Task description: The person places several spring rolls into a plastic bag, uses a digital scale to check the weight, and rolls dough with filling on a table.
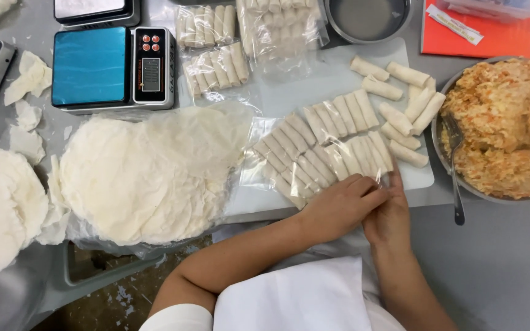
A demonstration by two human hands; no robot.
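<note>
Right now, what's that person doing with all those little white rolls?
A person's left hand and right hand press together at the edge of a clear plastic bag of pale rolled spring rolls on a white cutting board. More loose pale rolls lie beside it. A round stack of thin white wrappers sits to the left, a metal bowl of orange shredded filling to the right.

pale rolled spring rolls (314, 156) side by side inside a clear plastic bag (259, 175) on the white board (421, 178)

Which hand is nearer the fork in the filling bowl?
Right. The right hand lies just left of the fork, with a gap between; the left hand sits farther left, overlapping the right hand.
</note>
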